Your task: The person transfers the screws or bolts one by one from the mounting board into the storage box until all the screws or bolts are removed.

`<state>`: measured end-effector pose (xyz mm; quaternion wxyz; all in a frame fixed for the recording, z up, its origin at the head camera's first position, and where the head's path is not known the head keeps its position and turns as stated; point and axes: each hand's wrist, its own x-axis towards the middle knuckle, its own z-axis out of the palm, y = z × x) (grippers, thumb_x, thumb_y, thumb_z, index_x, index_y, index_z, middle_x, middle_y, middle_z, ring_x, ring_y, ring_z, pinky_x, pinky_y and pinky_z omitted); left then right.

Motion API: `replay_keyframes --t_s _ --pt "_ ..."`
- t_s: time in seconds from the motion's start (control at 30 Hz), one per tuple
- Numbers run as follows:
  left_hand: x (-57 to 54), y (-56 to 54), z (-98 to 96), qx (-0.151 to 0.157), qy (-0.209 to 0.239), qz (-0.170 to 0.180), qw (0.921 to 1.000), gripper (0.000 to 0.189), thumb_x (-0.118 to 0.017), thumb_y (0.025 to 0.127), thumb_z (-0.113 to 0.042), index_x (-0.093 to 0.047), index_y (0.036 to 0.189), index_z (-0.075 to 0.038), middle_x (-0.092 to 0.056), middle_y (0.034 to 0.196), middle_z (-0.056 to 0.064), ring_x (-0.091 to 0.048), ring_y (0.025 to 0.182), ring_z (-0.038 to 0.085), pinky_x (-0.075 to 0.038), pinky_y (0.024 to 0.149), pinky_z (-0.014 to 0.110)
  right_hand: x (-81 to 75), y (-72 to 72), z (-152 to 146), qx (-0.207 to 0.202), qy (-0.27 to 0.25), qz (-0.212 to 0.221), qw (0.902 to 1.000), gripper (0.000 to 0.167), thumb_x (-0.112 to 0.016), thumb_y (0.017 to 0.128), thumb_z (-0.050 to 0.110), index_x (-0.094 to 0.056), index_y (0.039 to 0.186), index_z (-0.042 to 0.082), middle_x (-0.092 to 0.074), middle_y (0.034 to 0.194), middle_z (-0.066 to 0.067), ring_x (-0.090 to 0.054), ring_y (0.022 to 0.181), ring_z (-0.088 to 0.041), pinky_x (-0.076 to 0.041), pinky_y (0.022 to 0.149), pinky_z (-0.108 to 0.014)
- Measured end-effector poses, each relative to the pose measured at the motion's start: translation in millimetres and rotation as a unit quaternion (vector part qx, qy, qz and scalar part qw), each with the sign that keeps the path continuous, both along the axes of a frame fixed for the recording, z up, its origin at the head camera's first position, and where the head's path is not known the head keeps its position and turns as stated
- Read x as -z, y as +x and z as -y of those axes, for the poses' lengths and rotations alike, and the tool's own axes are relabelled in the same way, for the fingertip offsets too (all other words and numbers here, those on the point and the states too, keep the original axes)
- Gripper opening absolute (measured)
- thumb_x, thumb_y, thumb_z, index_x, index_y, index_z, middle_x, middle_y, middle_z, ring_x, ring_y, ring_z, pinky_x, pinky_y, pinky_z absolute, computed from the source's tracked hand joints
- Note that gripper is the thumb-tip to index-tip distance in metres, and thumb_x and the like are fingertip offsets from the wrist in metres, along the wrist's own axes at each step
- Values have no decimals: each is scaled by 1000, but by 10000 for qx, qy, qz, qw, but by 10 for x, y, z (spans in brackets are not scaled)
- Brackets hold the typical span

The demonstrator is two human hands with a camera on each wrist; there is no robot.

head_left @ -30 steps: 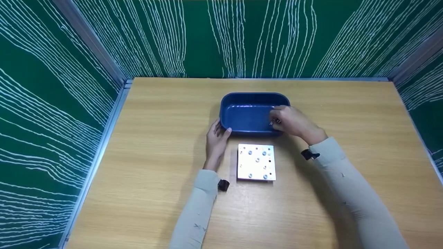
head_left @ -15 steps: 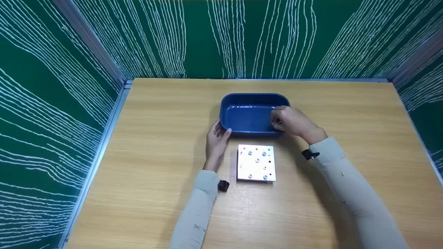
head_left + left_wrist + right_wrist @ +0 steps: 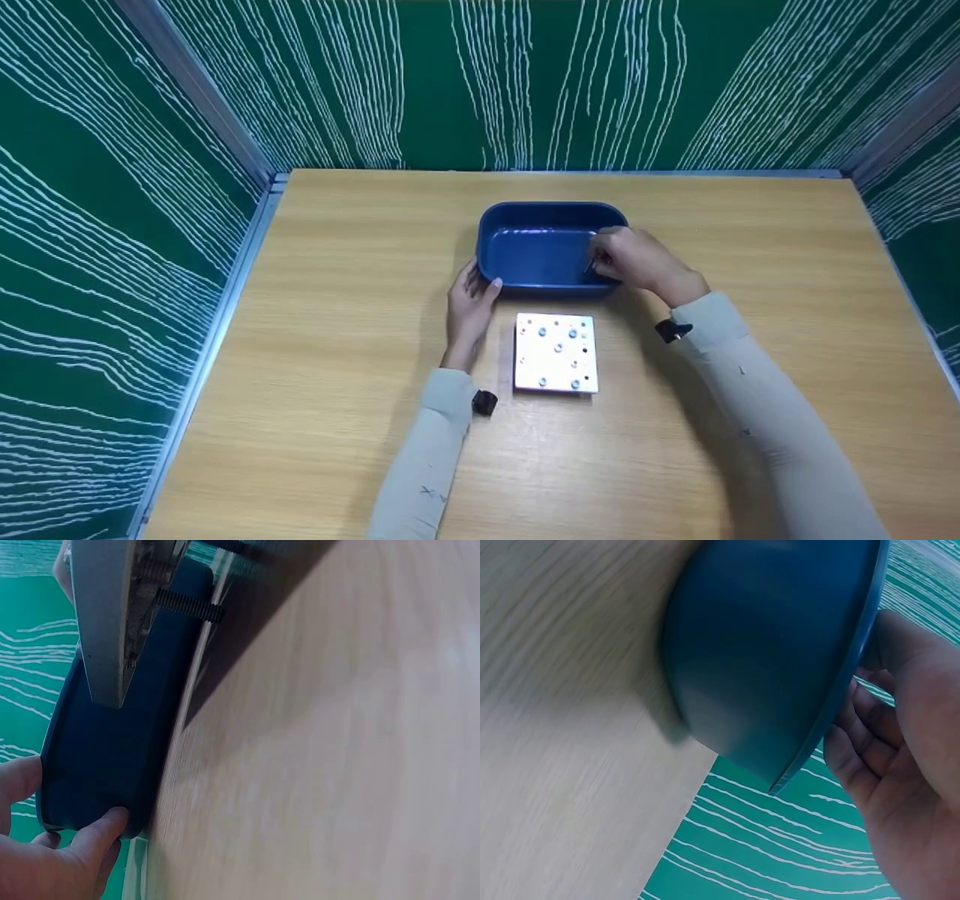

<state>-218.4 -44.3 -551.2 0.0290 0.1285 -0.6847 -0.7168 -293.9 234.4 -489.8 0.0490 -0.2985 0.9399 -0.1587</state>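
A deep blue rectangular plastic bin [image 3: 536, 288] stands on the table. My left hand [image 3: 469, 307] grips its near left corner, thumb on the front wall and fingers along the left side; the left wrist view shows those fingertips [image 3: 112, 819] against the wall. My right hand [image 3: 631, 259] reaches over the bin's right end with fingers curled inside, pinching a small shiny metal piece [image 3: 589, 265] mostly hidden by the fingers. In front of the bin sits a square metal plate [image 3: 536, 352] with holes and several bolts in it.
Under the plate's edge, threaded bolts [image 3: 187, 605] stick out in the left wrist view. The wooden table [image 3: 337, 300] meets green panels with white lines [image 3: 427, 90] at the back and sides. Metal frame bars [image 3: 206, 90] run along the corners.
My right hand has shifted slightly to the right inside the bin, fingers still curled. The left hand, bin and plate have stayed put.
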Motion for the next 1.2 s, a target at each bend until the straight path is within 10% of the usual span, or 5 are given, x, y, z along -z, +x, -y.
replay_keyframes --t_s 1.2 --pt "-30 -5 -15 -8 215 -99 9997 60 -69 99 0 -47 155 2 -52 157 21 -48 148 33 -43 123 36 58 -245 68 -144 201 235 9994 19 -69 100 2 -76 117 -4 -77 112 -24 -76 104 -39 -65 90 -52"
